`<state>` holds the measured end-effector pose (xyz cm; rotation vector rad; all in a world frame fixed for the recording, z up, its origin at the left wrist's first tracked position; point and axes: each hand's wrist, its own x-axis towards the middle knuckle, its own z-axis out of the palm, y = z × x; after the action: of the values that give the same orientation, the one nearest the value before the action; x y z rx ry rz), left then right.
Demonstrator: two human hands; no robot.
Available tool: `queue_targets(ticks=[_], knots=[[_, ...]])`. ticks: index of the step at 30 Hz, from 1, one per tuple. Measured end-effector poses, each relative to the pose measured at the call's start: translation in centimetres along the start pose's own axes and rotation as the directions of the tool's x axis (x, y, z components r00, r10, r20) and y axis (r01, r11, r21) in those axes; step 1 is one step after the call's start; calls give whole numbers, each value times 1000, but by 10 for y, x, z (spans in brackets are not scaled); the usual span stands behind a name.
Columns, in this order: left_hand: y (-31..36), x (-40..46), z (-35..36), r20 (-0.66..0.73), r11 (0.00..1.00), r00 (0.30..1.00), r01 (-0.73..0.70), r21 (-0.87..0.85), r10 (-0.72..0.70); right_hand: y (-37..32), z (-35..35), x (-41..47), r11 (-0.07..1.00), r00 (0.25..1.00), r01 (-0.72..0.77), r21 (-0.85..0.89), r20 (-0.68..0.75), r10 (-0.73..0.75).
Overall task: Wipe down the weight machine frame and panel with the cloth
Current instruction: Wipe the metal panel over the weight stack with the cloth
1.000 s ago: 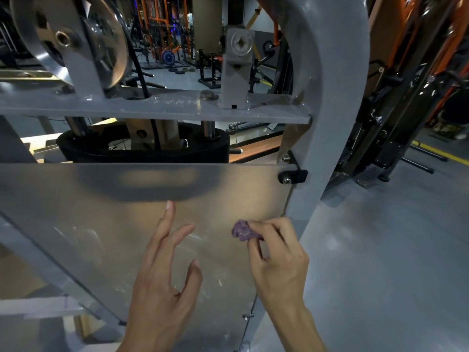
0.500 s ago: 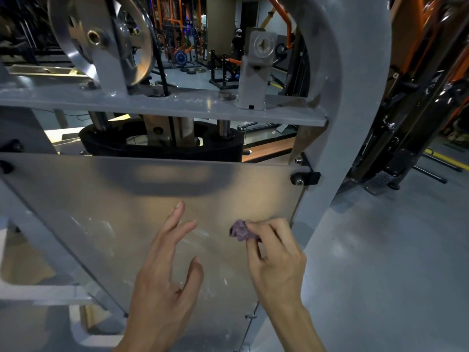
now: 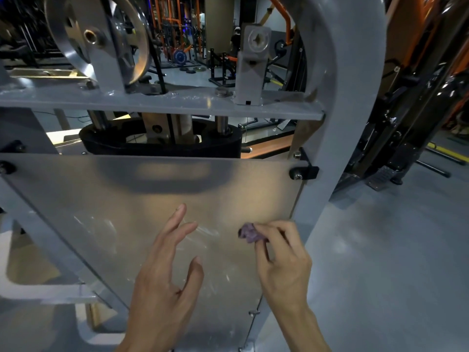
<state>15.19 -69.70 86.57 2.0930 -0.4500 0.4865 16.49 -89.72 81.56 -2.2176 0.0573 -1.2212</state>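
We see two bare hands: our right hand (image 3: pixel 281 260) pinches one small crumpled purple cloth (image 3: pixel 250 232) against the single smooth, smeared translucent flat panel (image 3: pixel 127 214); our left hand (image 3: pixel 165 283), fingers spread, holds nothing, beside the curved grey painted metal frame (image 3: pixel 352 102)

A small purple cloth (image 3: pixel 250 232) is seen against the frosted silvery-grey panel (image 3: pixel 152 199), which is streaked with whitish smears. The frame (image 3: pixel 350 123) is painted pale grey. Orange racks (image 3: pixel 172 21) and a yellow floor stripe (image 3: pixel 446 151) are seen behind.
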Motion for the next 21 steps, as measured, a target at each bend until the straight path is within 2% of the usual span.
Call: queue_targets(ticks=[3,9,12,15,17,19,21], knots=[[1,0,0,6,1000,1000,-2,6,2,5,-1,2,999,1000,28,-25,-7,-28],[0,-3,-1,-1,1000,1000,-4,4,4,19,11,-28,996,988,-34,-85,148,47],[-1,-4,-2,-17,1000,1000,-6,3,6,1,3,-6,999,998,-32,-9,62,33],[-1,-4,-1,-15,1000,1000,-6,4,6,-20,-1,23,998,998,38,59,-59,-35],[-1,-3,-1,-16,1000,1000,0,9,0,-23,2,29,996,995,69,55,-78,-65],[-1,-3,-2,-22,1000,1000,3,11,-3,-16,9,17,996,996,82,25,-41,-81],[-1,-3,-3,-25,1000,1000,9,14,-9,-5,19,-4,997,995,83,-7,58,-82]])
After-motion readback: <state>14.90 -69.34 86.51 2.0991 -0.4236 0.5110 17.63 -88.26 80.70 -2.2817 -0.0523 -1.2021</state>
